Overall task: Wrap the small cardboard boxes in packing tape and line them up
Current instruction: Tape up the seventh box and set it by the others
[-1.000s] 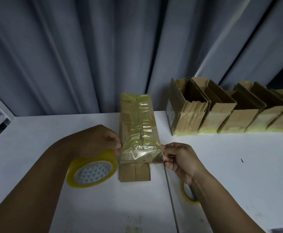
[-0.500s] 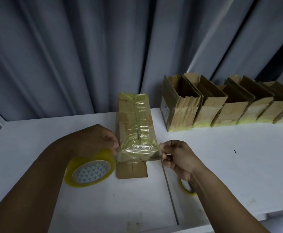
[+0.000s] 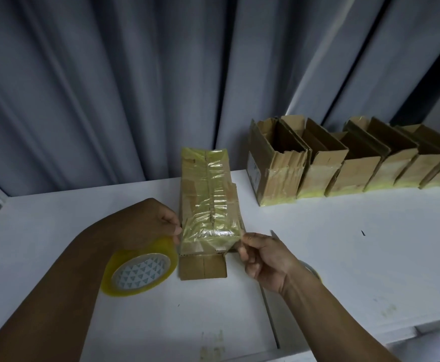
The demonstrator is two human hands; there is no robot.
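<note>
The right hand (image 3: 266, 259) is pinched on tape (image 3: 208, 234) at the partly wrapped box (image 3: 208, 194)'s right edge, the tape roll (image 3: 138, 273) gripped at its left by the left hand (image 3: 146, 226), finished boxes (image 3: 344, 168) lined up to its right.

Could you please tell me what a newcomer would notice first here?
The tape-wrapped box lying centrally on the white table stands out, the left hand holding a yellow tape roll at its near-left edge, the right hand pinching tape at its near-right corner. Back right, a row of open boxes lines the curtain.
</note>
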